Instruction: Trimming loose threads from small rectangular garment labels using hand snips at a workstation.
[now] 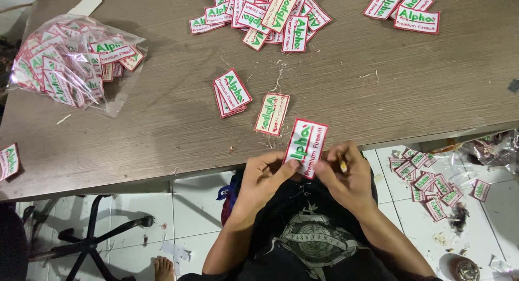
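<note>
My left hand [263,175] pinches the lower edge of a white rectangular patch [305,144] with a red border and green lettering, holding it at the table's near edge. My right hand [346,175] meets the patch's lower right corner and grips a small yellowish tool [343,166] between its fingers. Just beyond on the wood-grain table [162,118] lie a single patch face down [272,114] and a small stack of patches [231,93].
A clear plastic bag full of patches [70,62] sits at the far left. A loose pile of patches [265,13] and another few [403,10] lie at the far edge. More patches [427,178] litter the tiled floor to the right. A chair base [92,237] stands below left.
</note>
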